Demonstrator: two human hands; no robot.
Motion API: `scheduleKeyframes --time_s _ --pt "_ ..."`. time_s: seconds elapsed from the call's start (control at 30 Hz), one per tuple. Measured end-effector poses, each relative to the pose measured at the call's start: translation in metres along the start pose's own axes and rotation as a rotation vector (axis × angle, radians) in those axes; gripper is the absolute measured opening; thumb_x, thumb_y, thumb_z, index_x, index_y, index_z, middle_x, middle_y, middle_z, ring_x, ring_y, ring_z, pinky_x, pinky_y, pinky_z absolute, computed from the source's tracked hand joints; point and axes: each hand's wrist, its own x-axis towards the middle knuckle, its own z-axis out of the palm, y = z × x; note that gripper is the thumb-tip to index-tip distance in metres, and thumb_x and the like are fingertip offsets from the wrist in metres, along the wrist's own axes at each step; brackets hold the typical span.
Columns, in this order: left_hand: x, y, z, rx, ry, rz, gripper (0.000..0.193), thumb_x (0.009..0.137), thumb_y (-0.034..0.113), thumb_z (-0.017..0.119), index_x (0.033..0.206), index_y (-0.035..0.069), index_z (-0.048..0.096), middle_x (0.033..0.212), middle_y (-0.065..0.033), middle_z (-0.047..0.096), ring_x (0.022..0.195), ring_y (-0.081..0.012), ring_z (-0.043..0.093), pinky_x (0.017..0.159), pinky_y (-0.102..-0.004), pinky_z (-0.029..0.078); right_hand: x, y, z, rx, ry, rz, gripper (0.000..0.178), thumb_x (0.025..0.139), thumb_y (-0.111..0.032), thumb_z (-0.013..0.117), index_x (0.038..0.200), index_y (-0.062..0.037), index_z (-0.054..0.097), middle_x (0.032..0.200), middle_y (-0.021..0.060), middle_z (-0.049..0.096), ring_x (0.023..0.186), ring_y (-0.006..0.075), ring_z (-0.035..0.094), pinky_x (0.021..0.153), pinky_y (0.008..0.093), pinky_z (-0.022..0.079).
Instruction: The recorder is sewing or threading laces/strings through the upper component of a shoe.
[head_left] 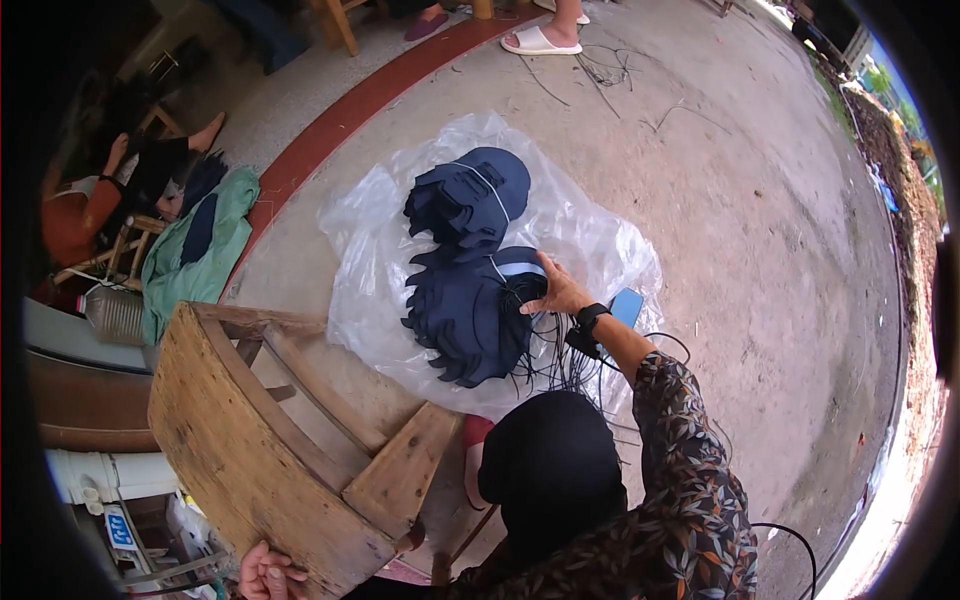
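Navy fabric bundle [470, 315] under spread right hand [560, 295], left hand [265, 572] apparently gripping wooden chair [250, 440]

a bare concrete floor [760, 220] spreads out in daylight, crossed by a curved red painted strip [340, 120] toward the upper left. a green cloth [195, 255] lies at the left edge, with wooden chair legs [340, 25] at the top and greenery [915, 160] along the right rim.

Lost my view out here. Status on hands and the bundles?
Right hand open, on near dark blue bundle. Left hand gripping wooden chair. Black cords tangled beside bundle.
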Motion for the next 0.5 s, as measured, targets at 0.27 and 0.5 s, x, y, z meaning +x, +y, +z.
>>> scheduleKeyframes --time_s 0.27,0.5 --pt "0.011 -0.035 -0.010 -0.095 -0.023 0.096 0.035 0.100 0.015 0.066 0.130 -0.003 0.059 0.100 -0.0072 0.069 0.071 -0.0070 0.065 0.050 -0.0155 0.045 -0.042 -0.006 -0.028 0.081 0.192 0.162 0.021 0.084 -0.017 0.074 0.094 0.0012 0.074 0.075 0.0144 0.072 0.061 0.0251 0.069 0.059 0.0358 0.054" --pt "0.008 -0.031 -0.005 -0.181 -0.128 0.153 0.034 0.100 0.014 0.066 0.129 -0.003 0.060 0.102 -0.0083 0.070 0.080 -0.0101 0.068 0.056 -0.0190 0.053 -0.146 -0.114 -0.180 0.424 -0.010 0.087 0.026 0.099 -0.030 0.064 0.100 -0.0048 0.067 0.061 -0.0049 0.045 0.050 0.0082 0.044 0.047 0.0262 0.038"
